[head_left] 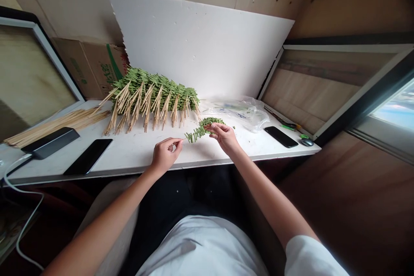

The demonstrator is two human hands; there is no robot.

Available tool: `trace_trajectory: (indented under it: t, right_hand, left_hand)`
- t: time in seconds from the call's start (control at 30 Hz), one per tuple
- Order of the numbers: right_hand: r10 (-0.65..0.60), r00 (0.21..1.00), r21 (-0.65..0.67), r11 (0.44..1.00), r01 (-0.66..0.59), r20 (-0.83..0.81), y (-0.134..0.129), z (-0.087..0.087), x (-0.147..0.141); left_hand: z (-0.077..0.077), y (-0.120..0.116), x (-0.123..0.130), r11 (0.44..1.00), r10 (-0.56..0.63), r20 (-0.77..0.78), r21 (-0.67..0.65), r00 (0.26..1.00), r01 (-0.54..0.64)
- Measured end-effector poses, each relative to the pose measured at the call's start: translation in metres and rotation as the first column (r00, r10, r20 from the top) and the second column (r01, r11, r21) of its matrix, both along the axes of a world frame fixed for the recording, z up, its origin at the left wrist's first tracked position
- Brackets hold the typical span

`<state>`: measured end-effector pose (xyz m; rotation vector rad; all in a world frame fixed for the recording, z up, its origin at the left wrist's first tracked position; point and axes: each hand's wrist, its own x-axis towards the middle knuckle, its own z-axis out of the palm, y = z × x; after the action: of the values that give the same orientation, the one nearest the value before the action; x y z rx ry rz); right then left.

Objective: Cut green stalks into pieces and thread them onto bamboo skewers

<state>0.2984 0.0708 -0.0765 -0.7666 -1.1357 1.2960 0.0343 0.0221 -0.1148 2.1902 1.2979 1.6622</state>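
Observation:
Short green bean-like pieces sit side by side in a skewered row (195, 134), held above the white table (129, 155) between my hands. My left hand (167, 152) is pinched at the row's left end; the stick itself is too thin to make out. The fingers of my right hand (223, 137) are closed at the row's right end. Behind my right hand lies a small heap of loose green pieces (211, 120). Farther back on the left, a large stack of filled green skewers (155, 84) has its bare stick ends pointing toward me.
Bare wooden sticks (61, 124), a black power bank (51, 142) with a white cable and a black phone (88, 156) lie at left. A clear plastic bag (249, 114), another dark phone (280, 136) and a small round object (307, 142) are at right. A white board (200, 47) stands behind.

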Motion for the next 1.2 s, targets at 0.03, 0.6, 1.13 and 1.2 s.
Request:
trace_trajectory:
  t: [0.03,0.6,1.13,1.2]
  right_hand:
    - [-0.023,1.0,0.013,1.0,0.023,0.0,-0.0015,0.0,-0.0022]
    - [-0.059,0.997,-0.014,0.998,0.059,-0.042,0.0016,0.0009,-0.0023]
    - [-0.091,0.994,0.118,0.989,0.083,0.061,-0.0012,0.0007,-0.0066]
    - [-0.087,0.993,0.132,0.988,0.076,0.083,-0.0017,0.0023,-0.0059]
  left_hand:
    - [-0.0001,0.0,0.0,1.0,0.0,0.004,-0.001,1.0,0.0]
    - [0.0034,0.0006,0.0007,0.998,-0.044,0.087,-0.045,0.995,0.048]
    - [0.0033,-0.0006,0.0006,1.0,-0.018,0.022,0.017,1.0,0.018]
    - [0.0027,-0.0003,0.0004,0.999,-0.023,0.023,0.022,0.999,0.023]
